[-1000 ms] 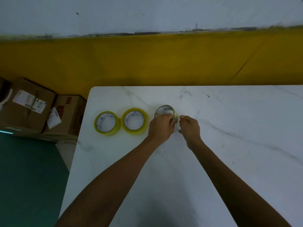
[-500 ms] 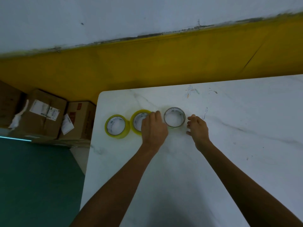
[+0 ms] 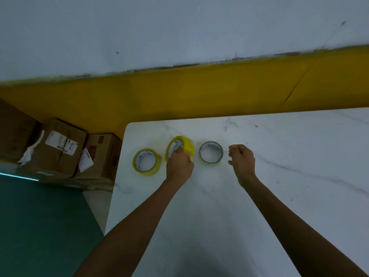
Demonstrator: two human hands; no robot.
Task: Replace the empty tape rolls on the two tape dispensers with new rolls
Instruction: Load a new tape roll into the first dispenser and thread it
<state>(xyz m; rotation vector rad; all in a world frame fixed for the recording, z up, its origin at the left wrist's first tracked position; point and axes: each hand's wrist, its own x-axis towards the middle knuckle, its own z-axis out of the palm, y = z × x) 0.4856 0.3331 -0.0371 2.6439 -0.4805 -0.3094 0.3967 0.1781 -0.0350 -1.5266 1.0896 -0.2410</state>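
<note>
Left hand [image 3: 179, 164] pinches the tilted yellow roll [image 3: 184, 145] — empty core [image 3: 211, 152] just right; right hand [image 3: 242, 160] loosely curled, holding nothing.

Two bare forearms, no sleeves, left hand [image 3: 179, 164], right hand [image 3: 242, 159], no rings visible

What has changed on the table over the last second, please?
The left hand let go of the nearly empty roll, moved left, and gripped the middle yellow roll, tipping it up. The right hand drew back slightly, holding nothing. The far-left yellow roll stayed flat where it was.
</note>
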